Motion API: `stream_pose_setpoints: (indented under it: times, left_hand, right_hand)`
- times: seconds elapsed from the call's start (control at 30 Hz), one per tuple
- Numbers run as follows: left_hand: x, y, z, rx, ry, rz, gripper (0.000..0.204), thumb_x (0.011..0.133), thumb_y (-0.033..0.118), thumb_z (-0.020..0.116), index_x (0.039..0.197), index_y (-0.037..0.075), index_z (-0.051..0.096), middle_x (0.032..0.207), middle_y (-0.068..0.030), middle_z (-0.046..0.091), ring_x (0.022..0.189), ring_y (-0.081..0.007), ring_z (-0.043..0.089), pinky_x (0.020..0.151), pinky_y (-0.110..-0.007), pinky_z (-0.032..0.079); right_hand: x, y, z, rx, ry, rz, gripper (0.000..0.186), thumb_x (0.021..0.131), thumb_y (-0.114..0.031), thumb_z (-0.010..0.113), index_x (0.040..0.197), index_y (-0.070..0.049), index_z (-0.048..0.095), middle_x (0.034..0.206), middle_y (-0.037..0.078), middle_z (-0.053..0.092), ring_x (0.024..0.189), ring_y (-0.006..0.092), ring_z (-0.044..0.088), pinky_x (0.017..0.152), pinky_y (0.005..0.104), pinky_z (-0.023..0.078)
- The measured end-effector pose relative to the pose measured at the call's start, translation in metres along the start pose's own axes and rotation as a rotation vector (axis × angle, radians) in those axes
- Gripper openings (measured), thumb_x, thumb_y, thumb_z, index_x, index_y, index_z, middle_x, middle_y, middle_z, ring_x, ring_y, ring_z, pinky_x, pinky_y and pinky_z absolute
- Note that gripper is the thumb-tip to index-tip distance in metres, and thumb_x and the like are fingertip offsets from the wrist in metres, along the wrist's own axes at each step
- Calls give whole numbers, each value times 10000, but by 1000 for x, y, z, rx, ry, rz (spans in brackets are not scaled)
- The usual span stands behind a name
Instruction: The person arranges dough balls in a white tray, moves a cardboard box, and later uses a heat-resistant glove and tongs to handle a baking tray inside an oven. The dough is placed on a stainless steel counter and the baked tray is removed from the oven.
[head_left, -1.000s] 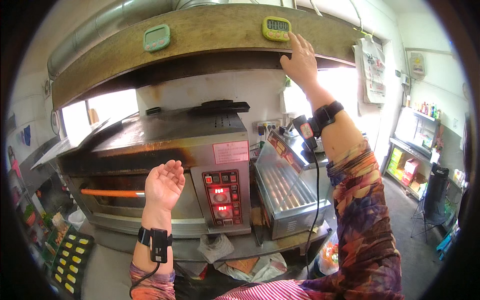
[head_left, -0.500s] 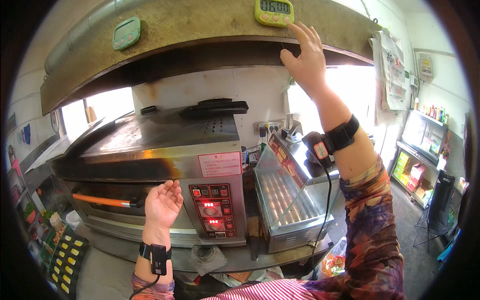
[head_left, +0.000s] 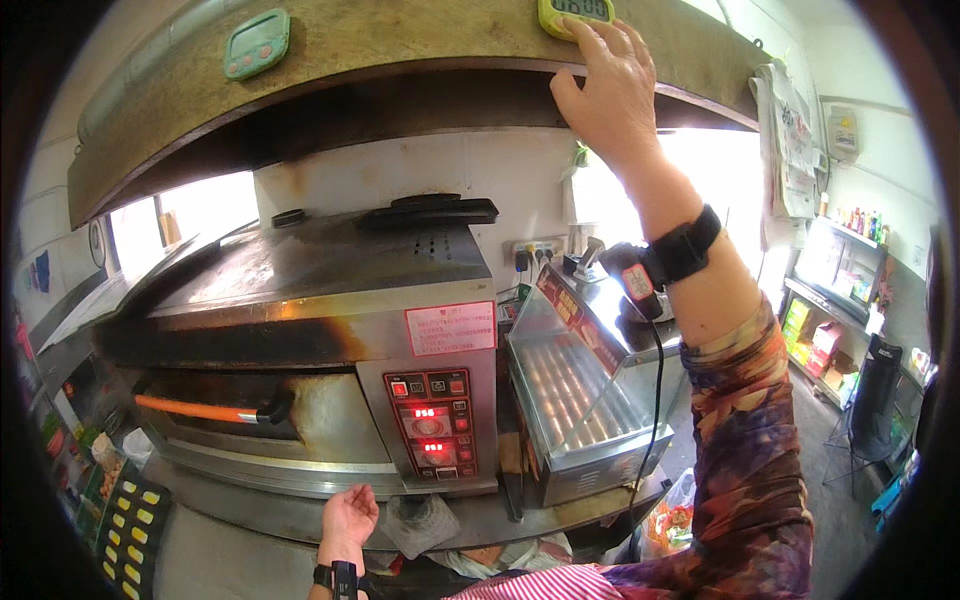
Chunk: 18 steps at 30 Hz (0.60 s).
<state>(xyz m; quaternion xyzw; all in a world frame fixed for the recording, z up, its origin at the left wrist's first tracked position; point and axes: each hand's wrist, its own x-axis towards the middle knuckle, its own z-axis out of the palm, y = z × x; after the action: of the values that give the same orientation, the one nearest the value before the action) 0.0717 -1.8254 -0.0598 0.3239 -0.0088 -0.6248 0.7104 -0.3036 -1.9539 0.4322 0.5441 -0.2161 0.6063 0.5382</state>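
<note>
Had the right hand [head_left: 612,95] up at the yellow-green timer [head_left: 574,9], just above the lower edge of the hood [head_left: 400,42], toward the right end of its front face — fingers extended, thumb spread wide, nothing gripped. Overlapped the timer's lower part with the fingertips, but could not tell touch from hover. Had the left hand [head_left: 350,516] low by the front edge of the desk [head_left: 588,507], half curled with nothing visible in it, beside the plastic bag [head_left: 422,525].

Risked pressing the wrong spot by blocking the timer's lower part from view. Might also have nudged it askew, or knocked it down, by pushing sideways against a weak fixing; could not see the fastening. Could have snagged the black cable [head_left: 658,390], hanging from the right wrist in front of the glass case [head_left: 570,385], by drawing the arm down carelessly. Looked liable to burn the left hand, too, by letting it stray against the oven [head_left: 300,350] — lit at its panel [head_left: 435,428], so possibly hot.
</note>
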Motion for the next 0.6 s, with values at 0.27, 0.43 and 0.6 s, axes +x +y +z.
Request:
stream_pose_setpoints:
  times: [0.27,0.43,0.6]
  left_hand:
    - [-11,38,-31,3,11,-23,159,832,110,512,946,8,556,931,-108,606,775,-219,595,661,-343,496]
    - [-19,51,-32,-4,-39,-15,161,829,111,520,952,12,549,942,-110,601,789,-232,594,673,-349,500]
    - [-23,56,-23,-5,-76,-29,156,829,116,530,942,14,561,942,-110,605,791,-238,596,684,-359,505]
  right_hand:
    - [12,-9,11,-189,-42,50,402,709,-121,555,1103,-88,628,1108,122,595,1138,324,480,1012,452,306]
    - [11,-11,6,-157,-57,51,428,713,-147,563,1133,-93,627,1183,142,574,1191,338,455,1038,460,287]
    - [7,-20,14,-191,-68,166,475,748,-200,568,1217,-122,590,1367,176,448,1317,384,331,1091,468,250]
